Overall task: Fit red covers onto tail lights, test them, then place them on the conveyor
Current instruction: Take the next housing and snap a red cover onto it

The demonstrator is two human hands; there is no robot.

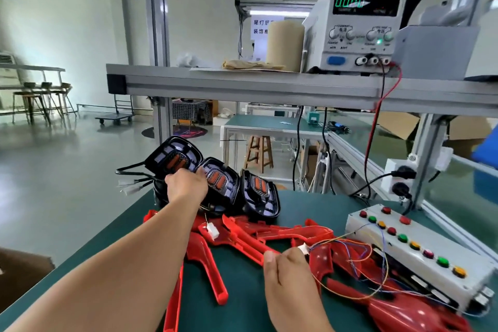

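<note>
Three black tail lights stand in a row at the far edge of the green table [242, 288]. My left hand [186, 186] reaches forward and grips the leftmost tail light [173, 160], which is raised above the others; its wires and white plugs [129, 186] hang off to the left. A second tail light [221, 180] and a third one [260, 191] lean beside it. Several red covers [242, 240] lie scattered across the table. My right hand [288, 269] pinches a white connector [303, 248] on thin coloured wires from the test box [420, 256].
The white test box with coloured push buttons sits at the right. On the shelf above stands a power supply [355, 27] showing 0000, with red and black leads hanging down. The conveyor [458, 191] with its glass guard runs along the right behind the table.
</note>
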